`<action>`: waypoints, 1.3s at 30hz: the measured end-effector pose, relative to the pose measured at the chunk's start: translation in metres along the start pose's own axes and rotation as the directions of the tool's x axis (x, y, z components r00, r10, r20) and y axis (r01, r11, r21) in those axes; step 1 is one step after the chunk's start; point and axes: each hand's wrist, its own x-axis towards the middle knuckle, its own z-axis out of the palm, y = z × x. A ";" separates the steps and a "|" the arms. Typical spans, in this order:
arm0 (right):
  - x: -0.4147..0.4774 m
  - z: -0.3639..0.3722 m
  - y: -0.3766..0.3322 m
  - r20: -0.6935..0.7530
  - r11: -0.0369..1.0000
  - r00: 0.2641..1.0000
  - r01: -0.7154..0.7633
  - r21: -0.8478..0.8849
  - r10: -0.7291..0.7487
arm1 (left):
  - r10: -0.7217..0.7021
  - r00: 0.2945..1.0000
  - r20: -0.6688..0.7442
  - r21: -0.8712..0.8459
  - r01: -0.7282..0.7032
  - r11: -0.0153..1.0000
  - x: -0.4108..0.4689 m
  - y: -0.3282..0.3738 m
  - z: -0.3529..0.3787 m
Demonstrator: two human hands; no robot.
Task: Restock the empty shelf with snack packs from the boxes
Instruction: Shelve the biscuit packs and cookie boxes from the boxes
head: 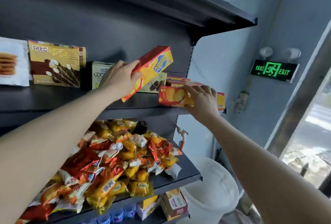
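At shelf [53,98] right front edge: flat box [172,96], right hand [200,98] wrapped over it. Second box [157,63], tilted, clasped by left hand [121,78]. Likely light, stiff, crushable; hold across edges.

A red-and-yellow biscuit box [157,64] sits tilted, far end raised, above the dark shelf [53,98], gripped by the left hand [120,78]. A matching box [172,96] lies flat at the shelf's right front corner, held by the right hand [200,98].

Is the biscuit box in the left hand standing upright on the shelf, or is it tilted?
Tilted: the left hand grips the box at a slant, its upper end raised toward the right.
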 end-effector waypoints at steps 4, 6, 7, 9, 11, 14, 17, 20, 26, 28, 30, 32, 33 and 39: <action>0.043 0.030 -0.007 -0.005 0.984 0.993 0.121 0.129 -0.121 | -0.097 0.995 -0.010 0.074 0.098 0.992 0.015 0.007 0.011; 0.058 0.045 -0.005 0.012 0.940 0.978 0.196 0.279 -0.208 | -0.131 0.991 -0.019 0.098 0.133 0.986 0.020 0.010 0.016; 0.063 0.049 -0.003 0.023 0.906 0.970 0.216 0.365 -0.241 | -0.145 0.989 -0.022 0.105 0.147 0.984 0.022 0.011 0.017; 0.073 0.053 0.003 0.015 0.833 0.966 0.215 0.509 -0.259 | -0.147 0.989 -0.020 0.131 0.149 0.980 0.023 0.015 0.020; 0.080 0.050 0.010 -0.052 0.795 0.979 0.192 0.575 -0.199 | -0.117 0.993 -0.020 0.168 0.118 0.979 0.023 0.020 0.022; 0.088 0.035 0.019 -0.035 0.668 0.999 0.031 0.744 -0.008 | -0.025 0.998 -0.052 0.217 0.035 0.976 0.026 0.030 0.023; 0.106 0.022 0.025 0.172 0.364 0.975 -0.212 0.907 0.141 | 0.131 0.990 -0.055 0.297 -0.109 0.949 0.029 0.047 0.024; 0.118 0.018 0.035 0.361 0.112 0.926 -0.373 0.921 0.112 | 0.259 0.964 -0.063 0.354 -0.221 0.909 0.034 0.060 0.026; 0.108 0.015 0.049 0.399 -0.249 0.916 -0.398 0.883 -0.051 | 0.047 0.989 -0.140 0.281 -0.006 0.960 0.039 0.047 0.019; 0.102 0.012 0.051 0.377 -0.317 0.924 -0.378 0.870 -0.069 | -0.230 0.963 -0.140 0.040 0.237 0.971 0.036 0.045 0.016; 0.097 0.009 0.053 0.356 -0.353 0.931 -0.361 0.863 -0.082 | -0.439 0.898 -0.017 -0.190 0.428 0.884 0.033 0.046 0.015; 0.092 0.004 0.053 0.342 -0.372 0.935 -0.350 0.860 -0.091 | -0.500 0.858 0.117 -0.479 0.490 0.729 0.031 0.048 0.018; 0.090 0.002 0.053 0.343 -0.376 0.934 -0.354 0.856 -0.099 | -0.502 0.853 0.142 -0.609 0.475 0.636 0.032 0.048 0.020; 0.071 0.006 0.066 0.400 -0.320 0.914 -0.398 0.860 -0.065 | -0.358 0.893 0.272 -0.924 0.347 0.162 0.025 0.055 0.028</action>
